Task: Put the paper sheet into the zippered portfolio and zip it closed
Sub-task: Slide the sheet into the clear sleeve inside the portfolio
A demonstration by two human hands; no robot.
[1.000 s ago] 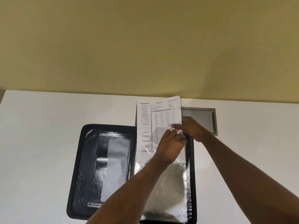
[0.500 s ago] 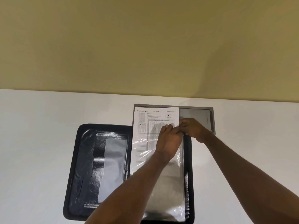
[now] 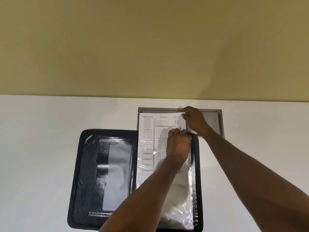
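Observation:
A black zippered portfolio (image 3: 88,173) lies open and flat on the white table. Clear plastic sleeves (image 3: 180,206) fill its right half. The printed paper sheet (image 3: 158,131) sits partly inside the top sleeve, its upper part sticking out past the portfolio's far edge. My left hand (image 3: 178,144) presses on the sheet at the sleeve's mouth and pinches the plastic there. My right hand (image 3: 194,119) pinches the sheet's top right corner. The zipper runs around the black rim; its pull is not visible.
A grey recessed panel (image 3: 215,121) is set into the white table (image 3: 41,139) behind the portfolio, partly under the sheet. A plain yellowish wall (image 3: 150,47) stands behind the table. The portfolio's left half has a shiny inner pocket (image 3: 117,174).
The sheet has come down from tilted upright to lying flat and has slid deeper into the sleeve. My right hand has moved from the sheet's middle edge up to its top right corner.

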